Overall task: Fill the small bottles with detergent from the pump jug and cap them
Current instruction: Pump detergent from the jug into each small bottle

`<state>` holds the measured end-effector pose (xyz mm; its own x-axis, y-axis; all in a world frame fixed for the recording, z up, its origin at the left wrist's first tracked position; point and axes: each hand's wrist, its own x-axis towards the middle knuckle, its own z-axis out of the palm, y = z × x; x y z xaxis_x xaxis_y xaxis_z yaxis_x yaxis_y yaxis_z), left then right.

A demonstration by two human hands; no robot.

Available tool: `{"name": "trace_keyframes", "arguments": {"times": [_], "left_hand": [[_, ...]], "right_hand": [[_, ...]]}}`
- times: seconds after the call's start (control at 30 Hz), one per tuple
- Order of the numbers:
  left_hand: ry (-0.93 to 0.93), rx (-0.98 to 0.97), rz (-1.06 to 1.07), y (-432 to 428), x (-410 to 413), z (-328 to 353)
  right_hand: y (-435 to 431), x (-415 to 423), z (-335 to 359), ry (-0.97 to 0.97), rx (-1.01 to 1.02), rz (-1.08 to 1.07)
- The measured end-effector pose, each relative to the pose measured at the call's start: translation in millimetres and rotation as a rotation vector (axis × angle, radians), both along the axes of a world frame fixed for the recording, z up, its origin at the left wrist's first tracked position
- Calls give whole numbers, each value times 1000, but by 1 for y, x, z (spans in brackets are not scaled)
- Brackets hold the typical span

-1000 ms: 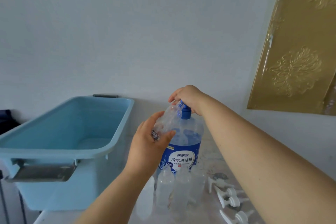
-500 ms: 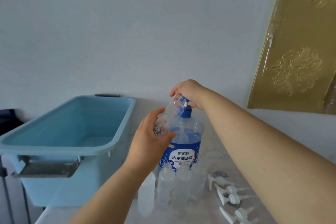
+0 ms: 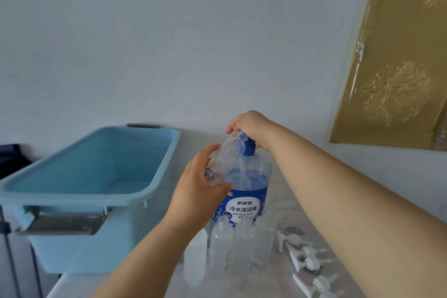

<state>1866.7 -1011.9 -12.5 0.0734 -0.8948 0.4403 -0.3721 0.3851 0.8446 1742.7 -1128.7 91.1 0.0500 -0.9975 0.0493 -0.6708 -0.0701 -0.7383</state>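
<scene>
While the right hand [image 3: 251, 127] curls over the top of the pump jug [image 3: 244, 203] at frame centre, the left hand [image 3: 196, 193] grips a small bottle [image 3: 222, 162] tilted, mouth at the spout | spare bottles [image 3: 221, 247] stand lower centre | loose pump caps [image 3: 303, 256] lower right | blue tub [image 3: 96, 172] left.

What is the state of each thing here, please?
Held bottle: tilted, uncapped, mouth near the jug's top.
Pump jug: upright, partly full.
Left hand: grips the held bottle.
Right hand: grips the jug's top.
Table bottles: upright, uncapped.
Pump caps: lying loose.
Blue tub: open.
</scene>
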Motion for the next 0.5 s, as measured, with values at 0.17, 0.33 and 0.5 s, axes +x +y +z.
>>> {"name": "trace_keyframes", "arguments": {"times": [0.17, 0.33, 0.5], "left_hand": [[12, -41, -15, 1, -1, 9], [28, -26, -20, -1, -2, 3], [46, 16, -21, -2, -1, -5]], "right_hand": [[1, 0, 12, -58, 47, 5], [-4, 4, 6, -58, 90, -58], [-8, 10, 0, 68, 153, -68]]}}
